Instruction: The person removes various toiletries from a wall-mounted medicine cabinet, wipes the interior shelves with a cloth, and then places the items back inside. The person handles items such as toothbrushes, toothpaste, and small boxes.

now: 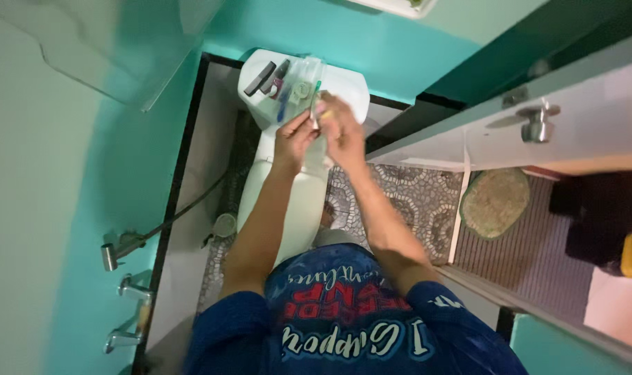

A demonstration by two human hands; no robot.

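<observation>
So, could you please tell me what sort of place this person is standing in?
Most likely a small home bathroom: a white toilet with its tank against a turquoise wall, a bidet sprayer on a hose, and wall taps.

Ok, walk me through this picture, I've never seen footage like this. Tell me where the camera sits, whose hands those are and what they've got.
The camera is worn on a person's head and looks straight down, so the two bare arms are that person's own. They stand in a small bathroom facing a white toilet. On its tank lid lies a clear pouch with small items, among them a dark comb. The left hand and right hand meet above it, pinching a small thin item between the fingers; what it is I cannot tell. A spray hose hangs on the teal wall.
</observation>
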